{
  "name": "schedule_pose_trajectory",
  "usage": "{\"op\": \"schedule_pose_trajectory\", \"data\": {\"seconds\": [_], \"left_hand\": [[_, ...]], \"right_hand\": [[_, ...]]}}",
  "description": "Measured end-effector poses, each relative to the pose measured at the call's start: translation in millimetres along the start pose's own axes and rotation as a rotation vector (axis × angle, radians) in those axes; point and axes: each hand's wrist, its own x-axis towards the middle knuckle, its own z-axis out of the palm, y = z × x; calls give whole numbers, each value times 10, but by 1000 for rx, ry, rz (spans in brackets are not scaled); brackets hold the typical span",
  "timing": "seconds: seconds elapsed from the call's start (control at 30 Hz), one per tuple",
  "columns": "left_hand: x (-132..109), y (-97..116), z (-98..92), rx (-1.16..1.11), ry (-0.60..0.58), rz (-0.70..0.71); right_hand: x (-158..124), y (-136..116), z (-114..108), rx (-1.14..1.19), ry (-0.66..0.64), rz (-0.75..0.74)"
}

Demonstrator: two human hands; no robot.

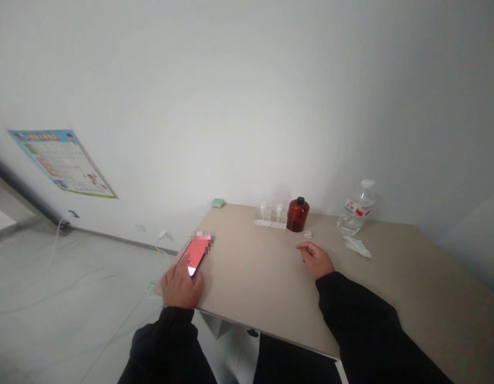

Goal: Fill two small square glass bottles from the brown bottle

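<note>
Resting on the near end of a smartphone (197, 250), the left hand (181, 285) lies with its fingers spread over the casing; whether they grip it or only lie on it cannot be told. The phone's long axis runs diagonally away from those fingers, toward the amber glass bottle (298, 215) and well to its left, along the edge of a beige tabletop (250, 277). The left hand is much the nearer to the phone, and its glowing red screen faces up.

The right hand (316, 260) holds nothing, its fingers loosely curled and narrowly set, just in front of the bottle. A small white scrap (308, 234) sits just beside the bottle, a clear block (270, 217) touches its left, and a plastic water bottle (356, 208) stands to its right, above a crumpled tissue (357, 247). A green square case (217, 202) lies farther left.
</note>
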Motion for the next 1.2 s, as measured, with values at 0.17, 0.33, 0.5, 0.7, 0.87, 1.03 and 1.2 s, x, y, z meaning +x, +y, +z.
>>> {"op": "schedule_pose_trajectory", "data": {"seconds": [0.17, 0.33, 0.5, 0.7, 0.87, 1.03, 1.2], "left_hand": [[4, -2, -8, -16, -8, -3], [6, 12, -26, -6, -17, -9], [9, 6, -16, 1, -2, 5], [7, -7, -7, 3, -13, 10], [4, -4, -13, -3, -7, 17], [6, -5, -8, -3, -14, 4], [4, -1, -14, 7, -19, 10]], "right_hand": [[-6, -43, -11, 2, -9, -6], [-3, -67, -16, 2, -15, -3], [-4, -61, -8, 3, -9, -2], [-7, -63, -8, 5, -17, 2], [-10, -68, -14, 1, -16, 5], [-3, -50, -5, -6, -19, 6], [-7, -47, -3, -15, -29, 10]]}}
